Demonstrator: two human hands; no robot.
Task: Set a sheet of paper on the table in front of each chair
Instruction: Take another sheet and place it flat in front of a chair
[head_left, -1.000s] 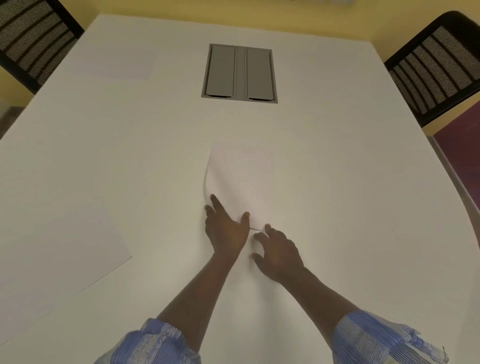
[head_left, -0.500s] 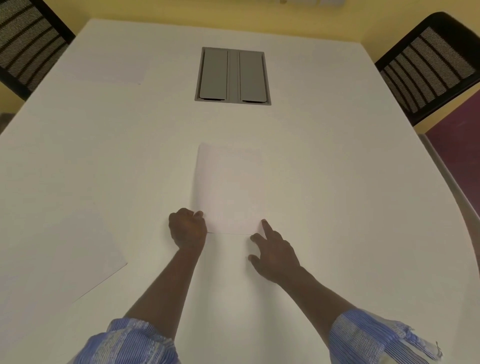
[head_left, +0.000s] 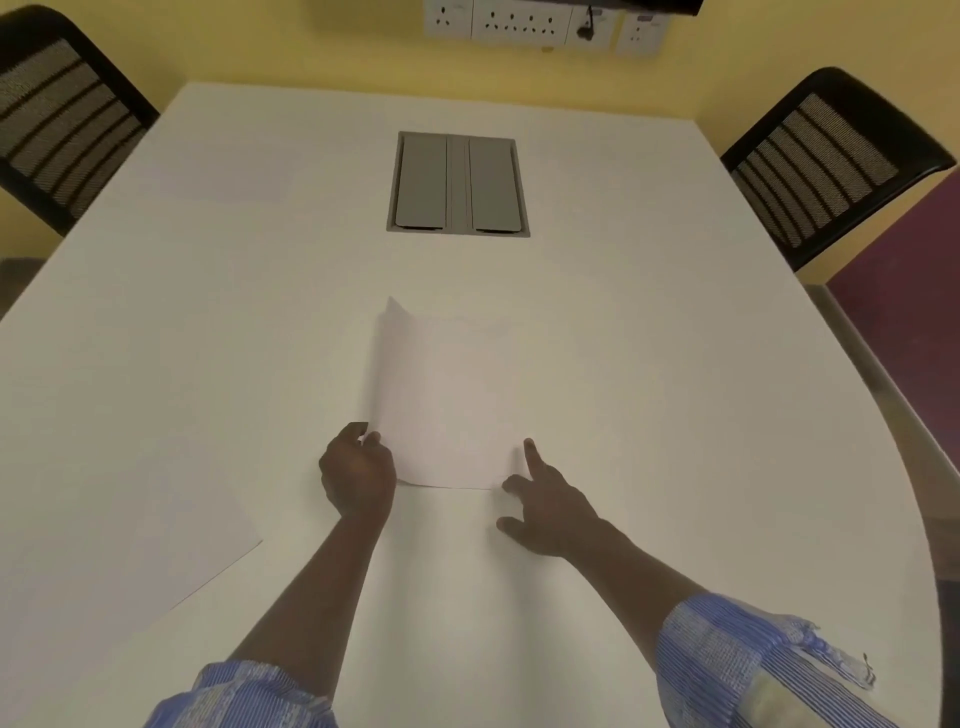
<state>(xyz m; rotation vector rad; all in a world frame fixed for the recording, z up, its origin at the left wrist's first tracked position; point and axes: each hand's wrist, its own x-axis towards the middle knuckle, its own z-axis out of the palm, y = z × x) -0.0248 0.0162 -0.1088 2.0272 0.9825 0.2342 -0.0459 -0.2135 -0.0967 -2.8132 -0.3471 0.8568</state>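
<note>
Left hand (head_left: 358, 475) pinched the sheet's (head_left: 447, 400) seven-o'clock corner; right hand (head_left: 545, 499), fingers splayed, grasped nothing. Judged step: peeling one sheet; carrying it toward the two-o'clock chair (head_left: 826, 161) likely follows.

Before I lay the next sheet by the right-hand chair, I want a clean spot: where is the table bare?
The table is bare from the grey hatch across to the right chair. The near right edge is bare too. It is crowded in the middle, where the left hand and right hand flank the lifted sheet, and near left, where another sheet lies.
</note>
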